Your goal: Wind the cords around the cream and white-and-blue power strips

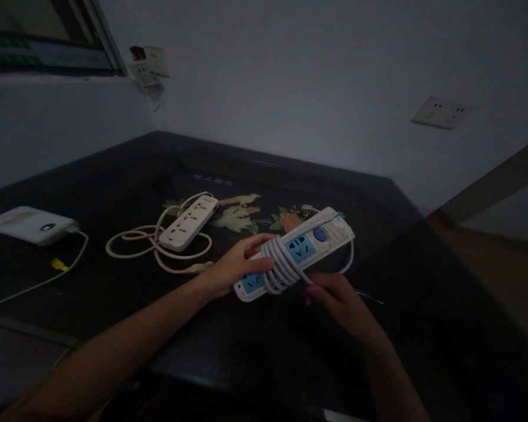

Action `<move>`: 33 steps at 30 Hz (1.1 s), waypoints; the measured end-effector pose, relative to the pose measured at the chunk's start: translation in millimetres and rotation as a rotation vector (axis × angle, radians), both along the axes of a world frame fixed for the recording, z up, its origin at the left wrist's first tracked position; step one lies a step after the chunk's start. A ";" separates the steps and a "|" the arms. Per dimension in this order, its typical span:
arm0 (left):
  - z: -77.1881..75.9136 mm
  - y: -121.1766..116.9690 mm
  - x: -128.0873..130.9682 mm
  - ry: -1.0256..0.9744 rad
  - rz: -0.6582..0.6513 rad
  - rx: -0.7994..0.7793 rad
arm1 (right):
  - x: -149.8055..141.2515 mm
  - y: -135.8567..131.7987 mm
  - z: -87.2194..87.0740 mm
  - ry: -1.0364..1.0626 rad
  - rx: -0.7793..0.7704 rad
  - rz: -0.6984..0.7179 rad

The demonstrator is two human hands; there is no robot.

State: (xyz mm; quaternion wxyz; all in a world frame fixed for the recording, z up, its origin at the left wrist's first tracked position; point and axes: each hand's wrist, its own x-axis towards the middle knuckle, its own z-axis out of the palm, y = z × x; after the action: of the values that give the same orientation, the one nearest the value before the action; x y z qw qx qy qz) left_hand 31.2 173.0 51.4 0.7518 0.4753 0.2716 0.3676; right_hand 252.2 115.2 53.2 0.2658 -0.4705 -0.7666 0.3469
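Observation:
A white power strip (334, 234) with blue socket faces and a blue switch is tilted up to the right above the dark table. Its grey cord (278, 265) is wound several times around the strip's left half. My left hand (240, 261) is closed around that left part, thumb on top beside the coils. With closed fingers my right hand (334, 296) pinches the cord just below the strip. A pale plug (308, 209) shows behind the strip's upper edge. Left of my hands lies a second white power strip (189, 223) amid its loosely looped cord (132, 237).
The dark glossy table (127, 158) has a printed flower-and-bird pattern. At its left lies a white power bank (33, 224) with a cable (30, 293) and a yellow tag (59, 265). Wall sockets (442, 112) sit on the right, others (148, 67) near the window.

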 end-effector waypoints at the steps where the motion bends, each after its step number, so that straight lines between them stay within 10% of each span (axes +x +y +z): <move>1: 0.5 -1.1 -1.0 -0.032 -0.029 -0.007 | 2.5 0.8 0.4 0.065 -0.049 0.037; 9: 2.6 -2.0 -7.9 -0.061 -0.399 0.000 | 21.6 -1.3 -11.4 0.206 -0.307 -0.020; 16: 11.7 1.3 -10.5 0.323 -0.683 0.414 | 24.6 16.3 -4.2 -0.024 -0.438 0.171; 24: 14.1 -6.8 -7.3 0.688 -0.595 0.837 | -5.2 42.3 47.1 -0.866 -0.085 0.166; 33: 12.1 1.2 -11.4 0.686 -0.498 0.835 | -27.2 44.7 67.1 -1.003 0.049 0.081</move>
State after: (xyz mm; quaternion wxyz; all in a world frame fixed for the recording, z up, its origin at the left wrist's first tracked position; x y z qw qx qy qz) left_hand 19.8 174.2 63.5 0.4341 0.8719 0.2116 0.0813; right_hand 225.0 159.9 120.3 -0.1383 -0.5428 -0.8254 0.0701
